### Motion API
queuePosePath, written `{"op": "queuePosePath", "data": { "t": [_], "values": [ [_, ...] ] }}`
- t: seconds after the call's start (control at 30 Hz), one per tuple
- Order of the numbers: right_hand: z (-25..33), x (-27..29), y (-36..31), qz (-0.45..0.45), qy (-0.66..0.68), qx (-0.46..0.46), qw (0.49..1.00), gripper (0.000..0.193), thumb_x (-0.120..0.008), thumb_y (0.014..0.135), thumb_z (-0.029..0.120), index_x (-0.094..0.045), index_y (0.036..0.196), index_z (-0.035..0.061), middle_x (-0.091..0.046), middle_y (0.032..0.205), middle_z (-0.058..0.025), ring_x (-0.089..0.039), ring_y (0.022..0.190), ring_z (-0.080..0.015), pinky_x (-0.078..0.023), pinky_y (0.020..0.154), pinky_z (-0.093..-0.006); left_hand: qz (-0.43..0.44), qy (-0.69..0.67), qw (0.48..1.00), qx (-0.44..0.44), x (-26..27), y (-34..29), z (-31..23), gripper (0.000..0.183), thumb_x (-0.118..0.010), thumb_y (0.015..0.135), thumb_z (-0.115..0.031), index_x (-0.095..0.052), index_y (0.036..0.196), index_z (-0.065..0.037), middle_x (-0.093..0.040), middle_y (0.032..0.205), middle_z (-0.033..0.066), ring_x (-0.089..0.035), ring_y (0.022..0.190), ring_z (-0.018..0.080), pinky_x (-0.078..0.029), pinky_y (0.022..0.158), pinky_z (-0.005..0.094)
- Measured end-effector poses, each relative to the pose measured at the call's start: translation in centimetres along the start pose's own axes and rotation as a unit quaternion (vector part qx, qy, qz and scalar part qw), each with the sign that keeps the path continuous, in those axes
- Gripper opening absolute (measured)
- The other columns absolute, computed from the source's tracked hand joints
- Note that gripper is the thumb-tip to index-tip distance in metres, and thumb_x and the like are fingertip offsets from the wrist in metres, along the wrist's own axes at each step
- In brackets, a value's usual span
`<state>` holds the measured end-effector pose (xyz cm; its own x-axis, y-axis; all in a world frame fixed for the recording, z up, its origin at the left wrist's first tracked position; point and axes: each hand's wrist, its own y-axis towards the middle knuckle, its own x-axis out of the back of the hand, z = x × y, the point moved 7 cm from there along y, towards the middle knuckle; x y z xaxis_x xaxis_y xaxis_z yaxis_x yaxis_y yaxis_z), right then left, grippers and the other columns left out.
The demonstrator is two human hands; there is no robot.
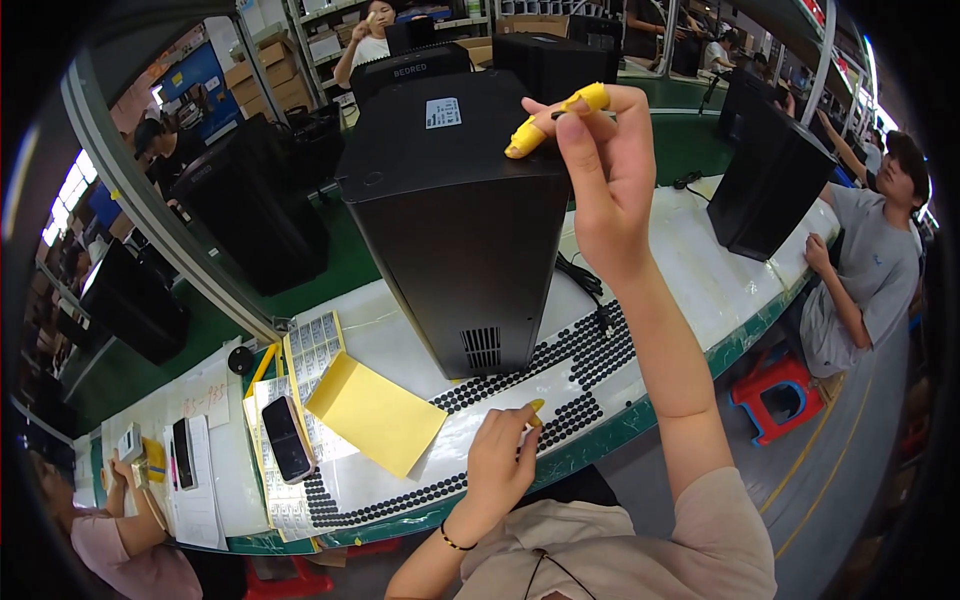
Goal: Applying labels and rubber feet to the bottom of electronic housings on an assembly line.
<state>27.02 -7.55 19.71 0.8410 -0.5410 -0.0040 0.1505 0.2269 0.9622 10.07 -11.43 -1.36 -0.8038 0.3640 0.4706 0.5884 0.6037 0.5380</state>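
Where the tabletop [695,270] bears a tall black cabinet [455,260], close work at the upper edge

Tabletop: white, running across in front of me. Black cabinet upright on it, directly ahead, side with the vent slots toward me, top face uncovered. To its left, printed label sheets [315,340], partly under a creased yellow sheet [380,415].

My hands next. Right hand [615,165] raised beside the top face, near its right edge, thumb and finger pinched narrow; yellow wrapping on the fingers. Left hand [500,455] low, over the near part of the tabletop, fingers curled loosely. A dark spot shows by those fingers; cannot tell whether I hold anything there.

Smaller: a phone [287,440] lying on the label sheets, and a white label [442,112] on the cabinet's top.

Smallest: black dots [575,412] in rows, beside and in front of the cabinet's foot. Between my right thumb and finger, a small black piece [558,115], probably one of them.

Step in hand, by my reading: fixing that piece near the top's right-hand corner. A faint round shape marks the near left corner; cannot tell if it matches. Next move calls for lining the piece up with the corner, then firm, flat fingertip pressure.
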Motion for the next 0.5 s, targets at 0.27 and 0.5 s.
{"op": "queuePosePath", "data": {
  "t": [0.27, 0.5],
  "values": [
    [-1.6, -0.9, 0.3, -0.061, 0.159, -0.044, 0.984, 0.010, -0.045, 0.099, 0.012, -0.042, 0.104, 0.0036, -0.051, 0.077, -0.0028, -0.054, 0.073, -0.0104, -0.043, 0.101, -0.0473, -0.077, -0.004, 0.997, -0.021, 5.3, 3.9, -2.5, 0.029, -0.067, 0.076, 0.007, -0.060, 0.104, 0.001, -0.060, 0.088, 0.0124, -0.056, 0.075, 0.0263, -0.044, 0.065, 0.0331],
    [-1.6, -0.3, 0.3, -0.088, 0.170, 0.007, 0.981, 0.012, -0.048, 0.098, 0.010, -0.041, 0.105, 0.0044, -0.051, 0.075, -0.0005, -0.057, 0.071, -0.0063, -0.051, 0.092, -0.0342, -0.314, 0.015, 0.936, -0.160, 15.1, 9.7, -6.3, 0.041, -0.068, 0.081, 0.005, -0.050, 0.116, -0.003, -0.060, 0.091, 0.0043, -0.046, 0.070, 0.0059, -0.034, 0.057, 0.0185]
  ]
}}
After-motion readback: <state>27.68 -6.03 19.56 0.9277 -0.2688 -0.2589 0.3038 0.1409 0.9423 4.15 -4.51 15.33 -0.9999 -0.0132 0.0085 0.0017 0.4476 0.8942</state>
